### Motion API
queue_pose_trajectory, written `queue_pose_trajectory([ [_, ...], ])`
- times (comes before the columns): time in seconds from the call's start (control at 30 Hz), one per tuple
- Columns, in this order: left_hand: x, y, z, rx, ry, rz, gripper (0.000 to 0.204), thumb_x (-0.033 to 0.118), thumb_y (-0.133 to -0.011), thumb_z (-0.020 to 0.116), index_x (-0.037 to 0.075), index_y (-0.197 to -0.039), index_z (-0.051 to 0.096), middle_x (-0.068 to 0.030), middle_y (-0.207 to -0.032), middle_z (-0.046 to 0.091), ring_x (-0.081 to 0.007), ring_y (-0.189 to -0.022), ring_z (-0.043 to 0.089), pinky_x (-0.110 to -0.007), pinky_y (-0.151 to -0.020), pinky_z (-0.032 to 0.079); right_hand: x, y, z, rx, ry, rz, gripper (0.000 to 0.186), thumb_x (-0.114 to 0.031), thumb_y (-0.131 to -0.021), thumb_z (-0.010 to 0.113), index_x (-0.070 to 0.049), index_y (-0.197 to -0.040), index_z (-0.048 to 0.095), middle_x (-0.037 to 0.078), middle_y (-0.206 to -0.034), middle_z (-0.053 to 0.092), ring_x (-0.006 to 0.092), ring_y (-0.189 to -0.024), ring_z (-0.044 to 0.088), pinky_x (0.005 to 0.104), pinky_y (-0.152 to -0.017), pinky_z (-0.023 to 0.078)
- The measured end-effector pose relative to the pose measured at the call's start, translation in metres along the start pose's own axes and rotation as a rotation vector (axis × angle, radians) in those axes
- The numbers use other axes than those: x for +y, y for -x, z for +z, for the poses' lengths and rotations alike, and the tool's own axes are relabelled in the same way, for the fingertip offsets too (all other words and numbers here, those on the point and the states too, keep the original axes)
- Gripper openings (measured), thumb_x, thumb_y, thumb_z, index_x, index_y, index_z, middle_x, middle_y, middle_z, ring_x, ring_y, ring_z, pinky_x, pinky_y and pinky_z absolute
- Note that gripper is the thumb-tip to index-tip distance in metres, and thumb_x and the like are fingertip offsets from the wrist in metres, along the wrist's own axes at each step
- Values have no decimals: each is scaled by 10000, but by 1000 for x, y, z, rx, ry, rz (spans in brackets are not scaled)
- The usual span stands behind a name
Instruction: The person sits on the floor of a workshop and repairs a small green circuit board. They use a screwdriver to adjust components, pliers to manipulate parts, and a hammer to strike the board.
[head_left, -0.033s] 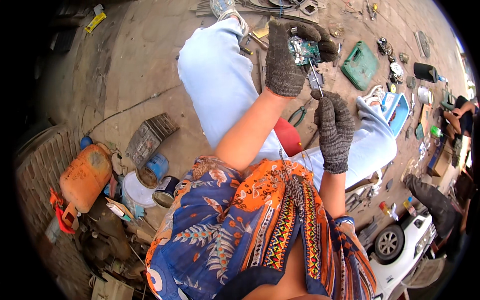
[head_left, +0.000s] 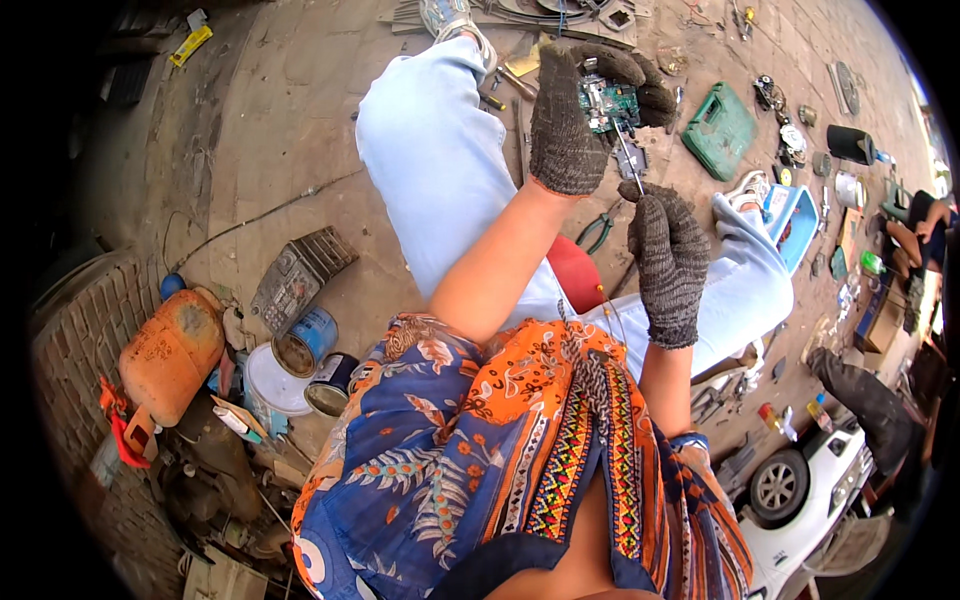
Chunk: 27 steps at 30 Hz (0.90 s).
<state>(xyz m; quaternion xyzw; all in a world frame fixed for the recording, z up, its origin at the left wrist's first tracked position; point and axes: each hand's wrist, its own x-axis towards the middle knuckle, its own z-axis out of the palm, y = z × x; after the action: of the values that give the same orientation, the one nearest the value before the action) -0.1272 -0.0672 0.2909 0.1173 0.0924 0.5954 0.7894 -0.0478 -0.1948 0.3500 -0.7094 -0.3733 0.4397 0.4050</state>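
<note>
Both of my hands wear dark grey knitted gloves. My left hand [head_left: 566, 130], stretched out ahead of me, is closed around a green circuit board [head_left: 612, 103] with silver metal parts on it. My right hand [head_left: 668, 262] lies closer to my body and grips a screwdriver [head_left: 630, 155]; its thin metal shaft points at the board's near edge, while the glove hides the handle. Whether the tip touches the board I cannot tell. Below the board, a small grey metal part [head_left: 634, 160] shows behind the shaft. Green-handled pliers [head_left: 598, 232] lie on the ground between my legs.
A green plastic case [head_left: 720, 132] and a blue tray [head_left: 792, 232] lie to the right, near several loose parts. At the left stand an orange tank [head_left: 172, 355] and paint cans [head_left: 308, 340]. Another person [head_left: 925, 225] sits at the far right, beyond a white car part [head_left: 815, 500].
</note>
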Motion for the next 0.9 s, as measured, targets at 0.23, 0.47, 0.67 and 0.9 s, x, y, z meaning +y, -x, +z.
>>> queue_pose_trajectory([
  [0.23,11,-1,-3,-261,-114,25,719,658,-851,348,-13,-942,591,-172,-877,633,-313,-749,651,-447,-649,559,0,-4,-8,-307,-383,306,310,-275,-955,451,-10,-1049,583,-43,-556,408,45,-411,341,194,-372,282],
  [0.47,1,-2,-5,-219,3,-6,745,683,-839,333,-6,-946,593,-173,-884,630,-338,-755,649,-476,-634,555,8,4,18,-237,-822,416,301,-331,-955,446,-52,-963,559,-79,-493,334,34,-344,268,184,-310,218],
  [0.67,-6,-8,-3,-95,-23,-6,772,711,-824,306,8,-947,599,-169,-882,640,-338,-735,650,-490,-644,548,11,3,31,-182,-903,379,257,-342,-943,476,-97,-908,543,-86,-497,346,30,-362,268,180,-329,209],
  [0.9,-14,-12,-18,54,-22,29,761,716,-823,298,30,-940,605,-162,-877,643,-329,-731,651,-473,-644,543,11,-2,30,-233,-942,399,191,-281,-936,483,-105,-905,550,-57,-538,414,52,-385,332,203,-343,264],
])
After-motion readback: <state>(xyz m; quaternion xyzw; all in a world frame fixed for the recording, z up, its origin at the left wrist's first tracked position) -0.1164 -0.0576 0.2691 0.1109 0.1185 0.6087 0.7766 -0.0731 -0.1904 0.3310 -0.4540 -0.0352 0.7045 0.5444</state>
